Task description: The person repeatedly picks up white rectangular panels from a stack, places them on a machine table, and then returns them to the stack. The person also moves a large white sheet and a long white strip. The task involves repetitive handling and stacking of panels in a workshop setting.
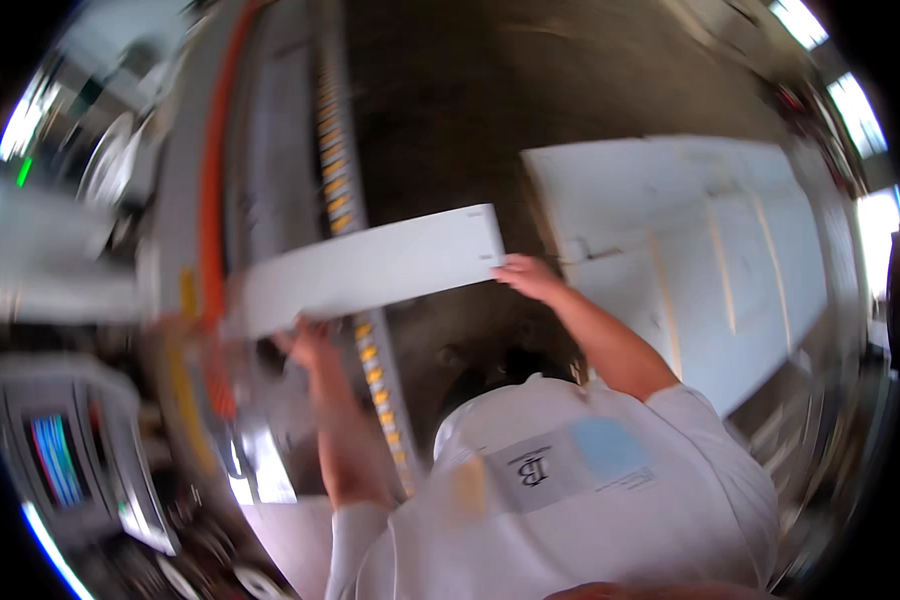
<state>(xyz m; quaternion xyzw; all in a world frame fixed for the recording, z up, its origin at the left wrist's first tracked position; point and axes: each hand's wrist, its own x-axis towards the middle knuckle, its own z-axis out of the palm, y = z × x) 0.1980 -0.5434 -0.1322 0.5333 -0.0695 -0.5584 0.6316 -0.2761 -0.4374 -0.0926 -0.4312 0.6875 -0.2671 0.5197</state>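
Observation:
A long, narrow white panel (390,262) lies across in front of me, its far left part over the machine bed. My right hand (527,277) is closed on the panel's right end near the lower corner, thumb and fingers pinching the edge. Farther left, my left hand (308,343) is at the panel's near edge, with its fingers partly hidden and smeared by motion; it appears to grip that edge. Small dark marks show at the panel's right end, by my right hand.
A machine with an orange-red strip (213,200) and a rail of yellow rollers (336,180) runs along my left. At lower left stands a control unit with a lit screen (58,460). Large white sheets (690,230) are stacked at the right.

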